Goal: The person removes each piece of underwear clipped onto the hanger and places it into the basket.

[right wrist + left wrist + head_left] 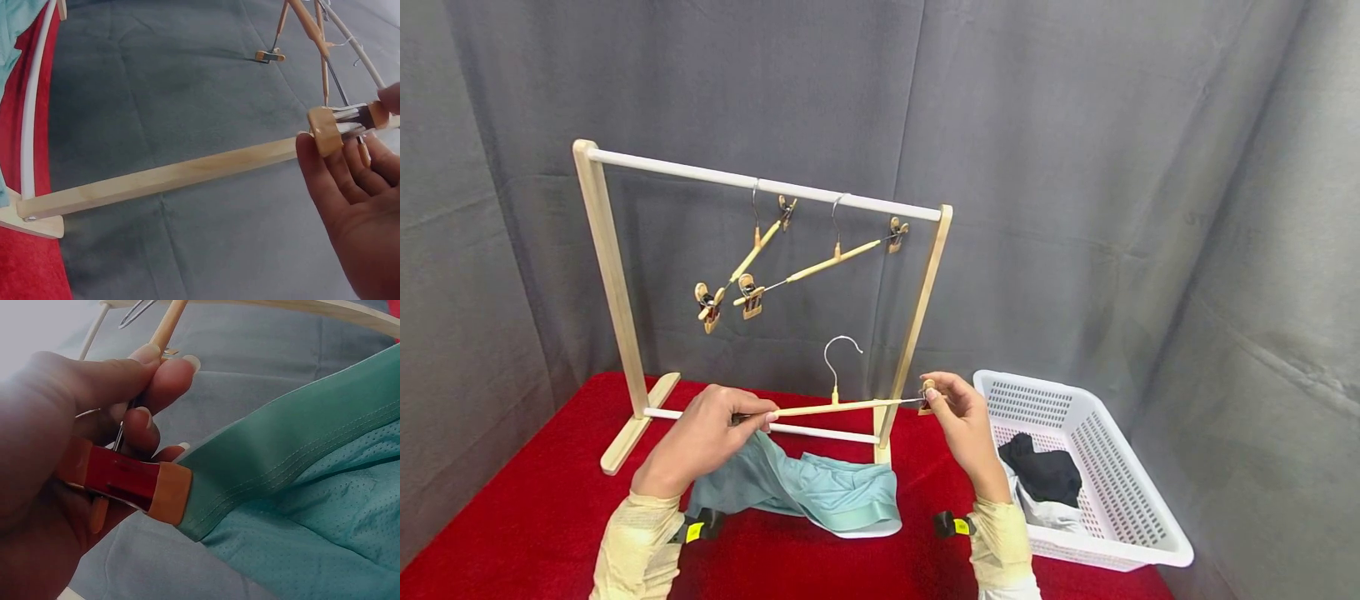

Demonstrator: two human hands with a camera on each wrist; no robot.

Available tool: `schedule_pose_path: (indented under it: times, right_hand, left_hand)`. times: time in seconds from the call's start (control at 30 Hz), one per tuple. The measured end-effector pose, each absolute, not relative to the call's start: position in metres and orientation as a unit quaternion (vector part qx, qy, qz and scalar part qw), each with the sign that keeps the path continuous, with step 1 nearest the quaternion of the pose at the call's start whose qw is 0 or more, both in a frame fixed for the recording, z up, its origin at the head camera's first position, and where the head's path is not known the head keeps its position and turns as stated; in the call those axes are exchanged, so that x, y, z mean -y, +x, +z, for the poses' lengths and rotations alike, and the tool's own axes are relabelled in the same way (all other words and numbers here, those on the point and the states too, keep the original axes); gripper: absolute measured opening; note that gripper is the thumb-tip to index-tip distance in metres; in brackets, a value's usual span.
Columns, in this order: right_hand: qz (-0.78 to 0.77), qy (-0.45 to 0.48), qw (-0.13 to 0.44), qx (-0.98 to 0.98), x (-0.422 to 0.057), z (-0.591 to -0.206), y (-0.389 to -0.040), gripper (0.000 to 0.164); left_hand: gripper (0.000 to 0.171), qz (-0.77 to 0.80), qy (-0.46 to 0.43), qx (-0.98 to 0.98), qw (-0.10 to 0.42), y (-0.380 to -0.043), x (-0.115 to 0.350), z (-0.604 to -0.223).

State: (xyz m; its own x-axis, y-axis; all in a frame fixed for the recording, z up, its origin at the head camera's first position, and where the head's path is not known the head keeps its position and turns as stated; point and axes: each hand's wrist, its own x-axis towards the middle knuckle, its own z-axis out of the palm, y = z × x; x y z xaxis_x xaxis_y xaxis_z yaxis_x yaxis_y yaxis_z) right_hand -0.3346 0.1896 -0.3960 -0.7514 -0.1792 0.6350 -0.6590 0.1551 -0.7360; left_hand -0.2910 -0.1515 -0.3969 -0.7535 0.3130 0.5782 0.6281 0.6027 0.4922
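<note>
A wooden clip hanger (835, 407) with a metal hook is held level between both hands. My left hand (711, 433) pinches its left end. In the left wrist view, the clip (128, 481) there bites the waistband corner of teal underpants (300, 462), which hang down toward the red cloth. At the other end, my right hand (958, 425) holds the right-hand clip (344, 125) between thumb and fingers. No fabric shows in that clip in the right wrist view. The underpants' free side (850, 500) droops below the hanger's middle.
Behind stands a wooden rack (610, 283) with a white top bar (700, 172). Two more clip hangers (756, 250) hang from it. To the right, a white plastic basket (1142, 500) contains black clothing (1045, 475) and pale clothing (1052, 515). Red cloth (512, 517) covers the table.
</note>
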Motion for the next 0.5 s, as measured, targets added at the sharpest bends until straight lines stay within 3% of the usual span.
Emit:
schedule_pose_path:
  times: [0.33,0.5]
  right_hand:
    - [0.545,0.307,0.186,0.758,-0.196,-0.392,-0.327,0.024]
    - [0.502,0.328,0.141,0.787,-0.192,-0.391,-0.323,0.026]
  left_hand:
    - [0.017,-0.373,-0.288,0.860,0.195,-0.292,0.152,-0.398]
    - [0.017,-0.364,-0.295,0.864,0.187,-0.292,0.146,-0.398]
